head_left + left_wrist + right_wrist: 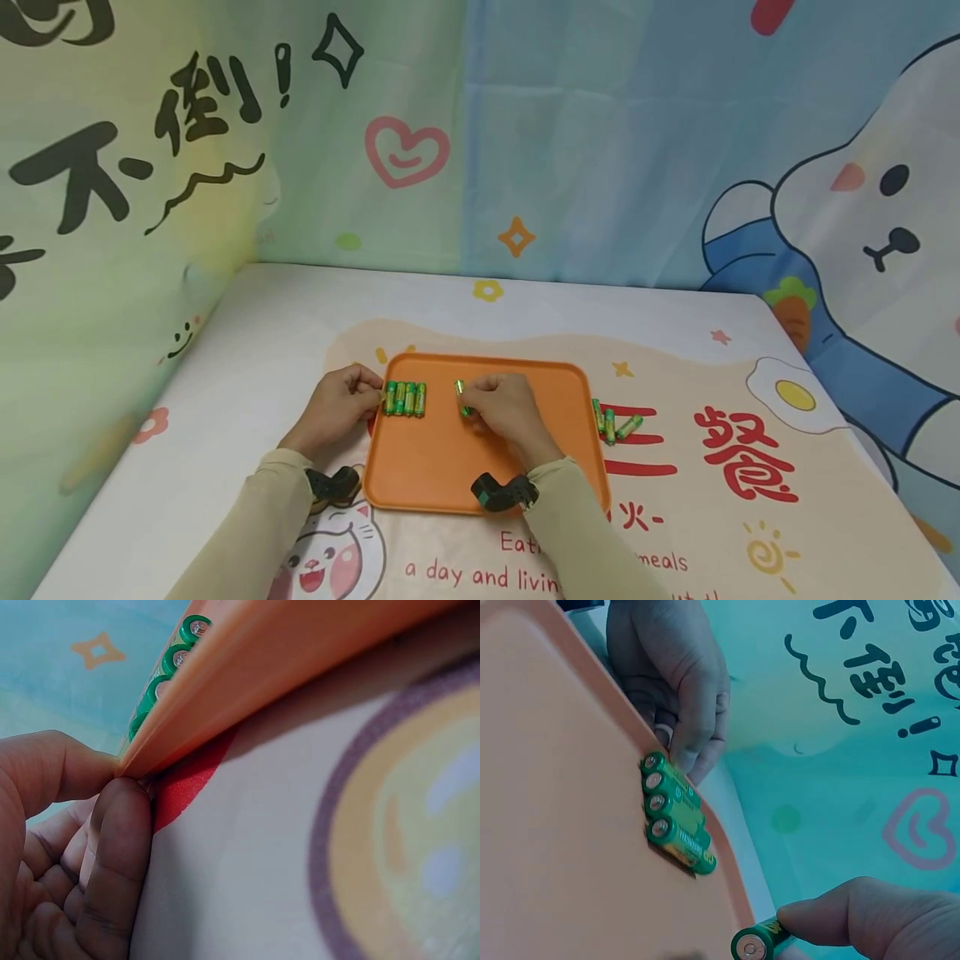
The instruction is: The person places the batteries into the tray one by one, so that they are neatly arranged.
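An orange tray point(491, 467) lies flat in front of me. My left hand point(339, 410) pinches its left rim between thumb and forefinger, as the tray edge point(187, 727) in the left wrist view shows. Just inside that rim, several green batteries point(405, 399) lie side by side in a row. Over the middle of the tray, my right hand point(507, 410) holds one more green battery point(460, 392) between thumb and fingers. In the right wrist view the flat end of this battery point(751, 947) faces the camera, with the thumb on its side.
Three more green batteries point(610, 425) lie loose on the printed tablecloth point(720, 533), just past the tray's right rim. A cartoon-printed curtain point(570, 150) hangs behind the table. A black wrist camera point(498, 492) sits low over the tray's near edge.
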`<state>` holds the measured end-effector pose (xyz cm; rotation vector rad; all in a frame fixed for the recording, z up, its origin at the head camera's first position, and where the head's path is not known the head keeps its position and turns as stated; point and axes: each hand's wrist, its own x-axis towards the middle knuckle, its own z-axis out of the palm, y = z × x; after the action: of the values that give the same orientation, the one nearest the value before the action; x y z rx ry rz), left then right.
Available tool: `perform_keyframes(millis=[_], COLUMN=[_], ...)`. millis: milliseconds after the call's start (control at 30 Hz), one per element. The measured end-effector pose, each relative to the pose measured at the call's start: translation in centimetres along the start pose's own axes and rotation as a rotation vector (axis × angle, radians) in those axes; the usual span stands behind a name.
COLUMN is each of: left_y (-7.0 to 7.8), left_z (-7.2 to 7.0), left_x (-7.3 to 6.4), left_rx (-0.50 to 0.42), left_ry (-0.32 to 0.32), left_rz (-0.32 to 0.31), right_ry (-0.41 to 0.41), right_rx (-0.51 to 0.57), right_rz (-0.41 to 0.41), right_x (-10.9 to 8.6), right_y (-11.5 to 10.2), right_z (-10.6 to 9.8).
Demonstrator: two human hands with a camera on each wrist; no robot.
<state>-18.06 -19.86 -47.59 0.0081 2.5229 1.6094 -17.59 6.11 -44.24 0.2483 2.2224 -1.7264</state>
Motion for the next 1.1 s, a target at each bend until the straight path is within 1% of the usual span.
perform_keyframes(millis=[433, 800, 1100], left_y=[-0.1, -0.2, -0.1], left_z=[-0.1, 0.0, 0.1], left_x=[-0.1, 0.0, 0.0], left_rx=[-0.025, -0.011, -0.020], left_ry=[-0.008, 0.001, 0.005], left_rz=[-0.011, 0.000, 0.005], right_ry=[-0.036, -0.064, -0.047], right_rx=[-0.014, -0.017, -0.051], right_rz=[-0.013, 0.015, 0.011], right_x=[1.1, 1.4, 1.6], right_y=[-0.6, -1.2, -1.4], right_z=[1.8, 2.7, 3.4])
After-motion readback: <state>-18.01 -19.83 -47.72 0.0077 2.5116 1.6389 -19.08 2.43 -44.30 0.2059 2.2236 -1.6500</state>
